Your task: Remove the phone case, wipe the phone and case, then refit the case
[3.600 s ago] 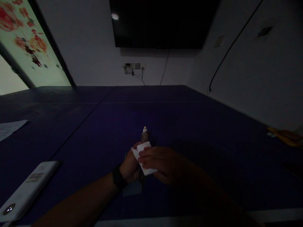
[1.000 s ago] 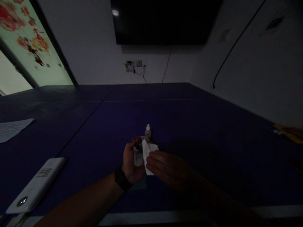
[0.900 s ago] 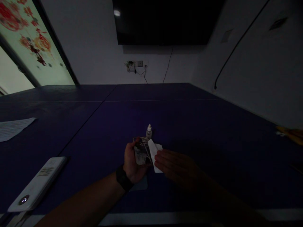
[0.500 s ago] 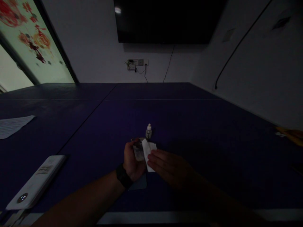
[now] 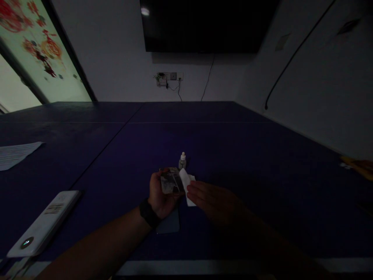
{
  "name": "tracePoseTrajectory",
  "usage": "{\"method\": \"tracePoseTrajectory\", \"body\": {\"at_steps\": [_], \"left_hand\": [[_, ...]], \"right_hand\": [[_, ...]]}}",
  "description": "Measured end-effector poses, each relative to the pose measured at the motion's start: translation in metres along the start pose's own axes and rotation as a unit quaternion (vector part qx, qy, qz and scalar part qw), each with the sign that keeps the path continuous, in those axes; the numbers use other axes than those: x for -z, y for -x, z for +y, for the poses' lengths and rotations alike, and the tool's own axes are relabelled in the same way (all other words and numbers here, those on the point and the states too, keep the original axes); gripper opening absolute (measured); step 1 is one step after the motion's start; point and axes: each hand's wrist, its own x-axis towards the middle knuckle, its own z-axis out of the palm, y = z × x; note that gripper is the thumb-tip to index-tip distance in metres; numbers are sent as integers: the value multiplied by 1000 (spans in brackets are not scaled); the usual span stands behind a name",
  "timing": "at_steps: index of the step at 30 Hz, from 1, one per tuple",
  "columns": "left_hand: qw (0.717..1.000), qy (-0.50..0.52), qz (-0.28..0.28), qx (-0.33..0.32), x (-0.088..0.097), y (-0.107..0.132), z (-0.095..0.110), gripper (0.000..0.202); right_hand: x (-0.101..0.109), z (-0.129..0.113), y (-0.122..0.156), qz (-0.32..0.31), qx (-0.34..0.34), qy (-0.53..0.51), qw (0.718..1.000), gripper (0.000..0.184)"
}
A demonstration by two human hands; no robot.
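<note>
My left hand (image 5: 159,195), with a dark band on its wrist, grips a flat glossy rectangular panel (image 5: 170,182) by its left and lower edges. The panel's face reflects light; its exact kind is unclear in the dimness. A folded white tissue (image 5: 189,190) lies at the panel's right edge, under the fingers of my right hand (image 5: 210,198), which are pressed together on it. Just beyond the panel stands a small bottle with a white cap (image 5: 182,160). Below my left wrist, a blue-grey flat rectangle (image 5: 169,223) rests on the table, partly covered.
The purple table (image 5: 247,155) reaches back to the wall. At left lie a white box-shaped device (image 5: 46,221) with a round lit display and a printed paper sheet (image 5: 19,154). Something yellow (image 5: 358,166) sits at the right edge. A dark screen (image 5: 204,25) hangs on the wall.
My right hand has slid the tissue slightly right, toward the panel's edge, uncovering more of its face. My left hand and the panel have shifted a little left and away from me.
</note>
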Motion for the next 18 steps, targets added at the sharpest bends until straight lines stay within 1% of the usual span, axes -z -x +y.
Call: {"method": "tracePoseTrajectory", "body": {"at_steps": [3, 5, 6, 7, 8, 9, 10, 12, 13, 14, 15, 16, 17, 18], "left_hand": [[1000, 18, 4, -5, -5, 1, 0, 18], [1000, 16, -4, -2, -8, 2, 2, 20], [1000, 12, -11, 2, -9, 2, 2, 21], [1000, 5, -17, 10, -9, 2, 3, 24], [1000, -5, -22, 18, -8, 1, 4, 27], [999, -14, -26, 25, -8, 0, 4, 32], [999, -21, -30, 32, -6, -1, 4, 37], [998, -27, -38, 35, -3, -3, 1, 46], [998, -25, -45, 34, -2, -4, -1, 48], [998, -20, -54, 34, 0, -5, -2, 49], [997, -17, -64, 37, 1, -6, -4, 49], [996, -14, -72, 41, 3, -6, -5, 49], [996, -15, -77, 46, 4, -7, -6, 50], [996, -19, -78, 49, 5, -8, -7, 52]], "right_hand": [[4, -3, 12, 15, -32, 2, 999, 38], [5, -10, 13, 36, -56, -14, 998, 41], [5, -13, 13, 45, -79, -33, 995, 41], [5, -15, 11, 56, -118, -59, 990, 41], [5, -16, 9, 71, -172, -88, 979, 40], [6, -16, 8, 90, -243, -118, 959, 36], [6, -14, 6, 111, -320, -147, 929, 32], [9, -5, 3, 152, -460, -198, 852, 27], [11, 1, 2, 168, -510, -220, 814, 29], [13, 7, 0, 179, -547, -239, 782, 32], [15, 13, -1, 187, -569, -253, 759, 35], [17, 18, -3, 192, -580, -261, 748, 38], [19, 23, -5, 196, -578, -261, 748, 38], [22, 26, -8, 200, -564, -255, 759, 36]]}}
